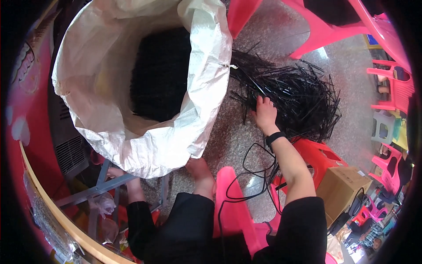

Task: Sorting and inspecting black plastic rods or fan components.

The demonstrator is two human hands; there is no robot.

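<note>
My right hand [266,115], with a black band on its wrist, rests at the near left edge of a loose pile of thin, glossy black strips [303,94] on the floor. Its fingers reach onto the strips, with the thumb apart. A big white woven sack [145,154] stands gaping to the left, and a dense bundle of black strips [160,75] fills part of its inside. Low at the left, below the sack's rim, my left hand [116,173] is beside a grey metal frame [94,190]; a bar partly covers it, and its fingers are unclear.
Black cable [246,165] loops across the floor by my right forearm. A pink stool [231,198], a red stool [321,154] and a cardboard box [345,187] stand near me. Pink chair legs [312,33] rise beyond the pile. At left runs a table edge [52,204].
</note>
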